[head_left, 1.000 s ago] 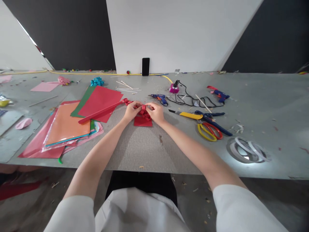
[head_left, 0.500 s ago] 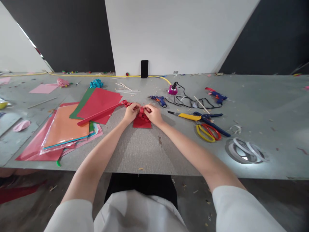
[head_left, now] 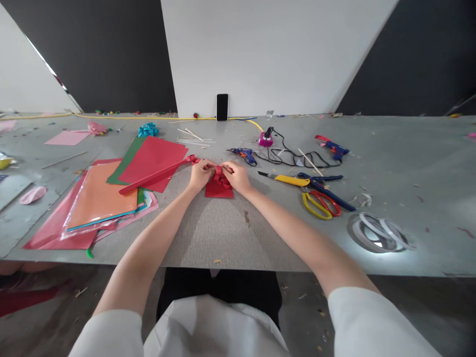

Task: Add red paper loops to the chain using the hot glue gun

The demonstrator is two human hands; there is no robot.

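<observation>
Both my hands meet over a folded red paper piece point(head_left: 219, 188) in the middle of the grey table point(head_left: 223, 233). My left hand point(head_left: 200, 174) pinches the looped red folds from the left. From the right, my right hand point(head_left: 235, 177) grips the same folds. A long red paper strip point(head_left: 156, 174) runs from the folds out to the left, across the paper stack. The folds between my fingers are partly hidden.
A stack of coloured paper sheets point(head_left: 100, 198) lies left. To the right are a yellow utility knife point(head_left: 290, 178), scissors point(head_left: 322, 196), two glue guns point(head_left: 243, 154) point(head_left: 332, 146) with black cords, and tape rolls point(head_left: 377, 233). A phone point(head_left: 222, 107) leans on the back wall.
My hands have kept working the red folds in place, with only small finger shifts. The view has drifted slightly.
</observation>
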